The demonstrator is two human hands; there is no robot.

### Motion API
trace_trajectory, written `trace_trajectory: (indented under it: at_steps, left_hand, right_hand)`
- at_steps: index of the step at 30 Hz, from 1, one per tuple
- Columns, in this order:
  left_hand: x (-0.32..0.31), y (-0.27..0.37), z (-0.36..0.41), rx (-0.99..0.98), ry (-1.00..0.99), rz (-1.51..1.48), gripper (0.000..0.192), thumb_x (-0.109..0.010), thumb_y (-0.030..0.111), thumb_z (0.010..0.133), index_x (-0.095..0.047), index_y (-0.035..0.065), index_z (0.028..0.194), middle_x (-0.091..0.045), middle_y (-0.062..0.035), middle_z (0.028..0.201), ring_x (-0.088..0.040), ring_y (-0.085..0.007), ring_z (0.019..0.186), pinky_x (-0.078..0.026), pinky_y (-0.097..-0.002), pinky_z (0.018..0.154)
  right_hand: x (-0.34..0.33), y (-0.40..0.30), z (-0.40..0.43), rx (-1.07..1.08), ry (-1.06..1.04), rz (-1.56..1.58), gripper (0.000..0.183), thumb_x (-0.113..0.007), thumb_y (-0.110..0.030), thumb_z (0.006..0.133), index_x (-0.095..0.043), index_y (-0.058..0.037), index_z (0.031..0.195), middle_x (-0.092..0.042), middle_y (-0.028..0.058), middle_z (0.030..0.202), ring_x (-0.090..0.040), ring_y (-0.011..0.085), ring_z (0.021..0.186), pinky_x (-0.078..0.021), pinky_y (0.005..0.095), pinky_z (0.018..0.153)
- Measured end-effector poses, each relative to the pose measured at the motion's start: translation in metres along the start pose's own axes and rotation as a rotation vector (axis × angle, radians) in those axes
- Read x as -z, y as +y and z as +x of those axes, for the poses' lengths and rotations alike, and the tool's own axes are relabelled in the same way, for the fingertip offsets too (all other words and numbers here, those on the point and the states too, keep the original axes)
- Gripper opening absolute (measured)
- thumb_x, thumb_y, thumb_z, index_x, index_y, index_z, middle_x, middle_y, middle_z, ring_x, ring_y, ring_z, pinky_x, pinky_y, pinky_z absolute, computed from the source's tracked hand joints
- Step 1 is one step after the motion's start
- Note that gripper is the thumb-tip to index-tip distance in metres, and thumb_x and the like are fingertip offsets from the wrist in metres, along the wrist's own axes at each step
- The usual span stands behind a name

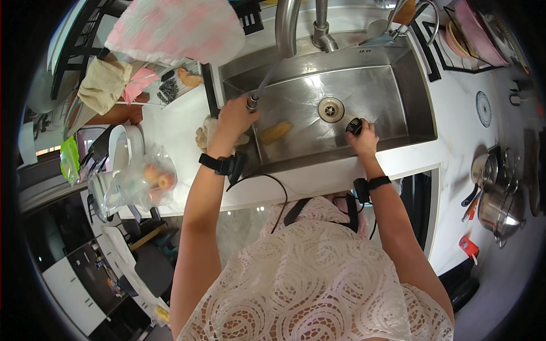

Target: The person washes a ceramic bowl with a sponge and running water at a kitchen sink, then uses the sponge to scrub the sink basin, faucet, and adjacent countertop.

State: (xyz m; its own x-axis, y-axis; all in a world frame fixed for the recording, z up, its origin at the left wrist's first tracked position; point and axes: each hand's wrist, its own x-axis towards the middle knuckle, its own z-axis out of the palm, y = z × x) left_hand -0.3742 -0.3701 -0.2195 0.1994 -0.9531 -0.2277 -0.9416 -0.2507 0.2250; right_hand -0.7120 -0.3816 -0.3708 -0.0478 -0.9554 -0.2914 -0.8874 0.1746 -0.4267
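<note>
My left hand point(236, 119) is closed around the metal end of a flexible pull-out faucet hose point(253, 102) at the left side of the stainless steel sink point(298, 145). In my right hand point(365, 137) is a small round black object with pale slots point(354, 126), perhaps the spray head or a strainer; I cannot tell which. It is held low over the sink floor, right of and below the drain point(331, 109). A yellowish-brown piece, maybe a cloth or a peeled root point(275, 133), lies in the sink's left part. A beige crumpled cloth point(207, 132) sits beneath my left wrist.
The faucet spout point(286, 30) arches over the sink's back. A pink and white fluffy towel point(179, 32) hangs at the upper left. A clear plastic bag of apples point(160, 179) rests on the left counter. Pots point(503, 209) stand at the right, with a patterned round coaster point(484, 109) nearer the sink.
</note>
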Motion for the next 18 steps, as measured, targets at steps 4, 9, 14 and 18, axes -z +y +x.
trace_trajectory:
  at_steps: [4, 9, 14, 18]
  left_hand:
    - [-0.009, 0.005, -0.020, -0.026, -0.077, -0.072, 0.032, -0.067, 0.027, 0.066, -0.059, 0.0037, 0.087, -0.062, -0.0168, 0.079, -0.060, -0.0339, 0.079, -0.047, -0.0405, 0.070]
    - [-0.019, 0.032, -0.041, -0.042, -0.139, -0.229, 0.035, -0.069, 0.028, 0.065, -0.059, 0.0007, 0.084, -0.062, -0.0183, 0.080, -0.059, -0.0357, 0.078, -0.046, -0.0399, 0.068]
    - [-0.048, 0.067, -0.039, -0.079, -0.150, -0.430, 0.036, -0.069, 0.029, 0.064, -0.059, 0.0002, 0.084, -0.062, -0.0181, 0.076, -0.060, -0.0335, 0.075, -0.047, -0.0378, 0.067]
    - [-0.071, 0.100, -0.023, -0.128, -0.027, -0.542, 0.037, -0.069, 0.028, 0.065, -0.060, -0.0007, 0.085, -0.062, -0.0153, 0.072, -0.062, -0.0279, 0.068, -0.048, -0.0348, 0.063]
  right_hand:
    - [0.000, 0.000, 0.001, 0.007, -0.007, 0.000, 0.065, -0.071, -0.028, 0.066, -0.044, -0.0087, 0.122, -0.049, 0.0119, 0.114, -0.050, 0.0274, 0.104, -0.0311, 0.0446, 0.093]
    - [-0.004, 0.004, 0.005, 0.020, 0.002, 0.022, 0.066, -0.071, -0.029, 0.065, -0.044, -0.0088, 0.122, -0.047, 0.0115, 0.115, -0.049, 0.0278, 0.105, -0.0316, 0.0474, 0.093]
    - [-0.006, -0.014, 0.010, -0.057, -0.169, 0.236, 0.067, -0.071, -0.032, 0.065, -0.043, -0.0039, 0.119, -0.055, 0.0150, 0.105, -0.055, 0.0297, 0.097, -0.0405, 0.0409, 0.085]
    - [-0.050, -0.046, 0.022, -0.222, -0.448, 0.761, 0.052, -0.063, -0.036, 0.073, -0.047, -0.0014, 0.108, -0.059, 0.0135, 0.086, -0.060, 0.0254, 0.076, -0.0480, 0.0353, 0.063]
